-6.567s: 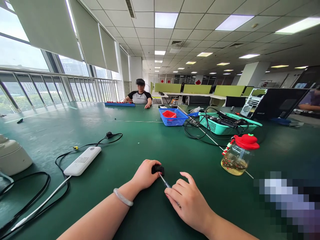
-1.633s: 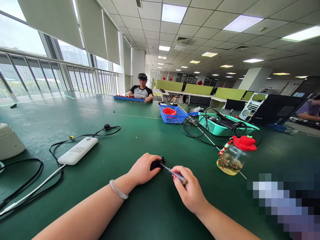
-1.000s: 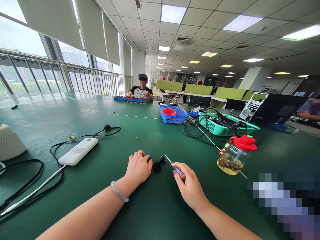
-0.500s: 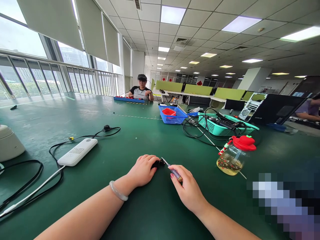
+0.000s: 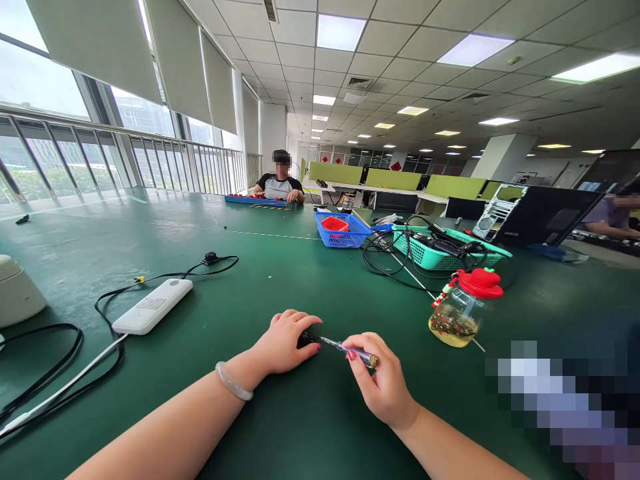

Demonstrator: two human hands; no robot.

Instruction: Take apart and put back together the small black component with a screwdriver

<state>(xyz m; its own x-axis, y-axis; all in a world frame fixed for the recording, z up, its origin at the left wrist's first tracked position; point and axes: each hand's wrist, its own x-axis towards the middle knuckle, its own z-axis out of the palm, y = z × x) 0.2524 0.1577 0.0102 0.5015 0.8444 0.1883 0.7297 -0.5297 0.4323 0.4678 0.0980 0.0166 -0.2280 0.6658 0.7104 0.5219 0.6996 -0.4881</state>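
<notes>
A small black part (image 5: 305, 339) lies on the green table (image 5: 280, 427) under the left hand (image 5: 285, 345), whose curled thumb and fingers hold it and hide most of it. The right hand (image 5: 384, 385) is closed around a slim screwdriver (image 5: 369, 359), its tip at the left hand's fingertips; whether it touches the part cannot be told. To the left lies a white rectangular device (image 5: 153, 307) with cables; to the right stands a red-lidded jar (image 5: 454, 328) of yellowish liquid. Beyond, a blue basket (image 5: 343, 240) holds a red tray (image 5: 334, 225), and a turquoise basket (image 5: 430, 256) holds black cables (image 5: 445, 243).
</notes>
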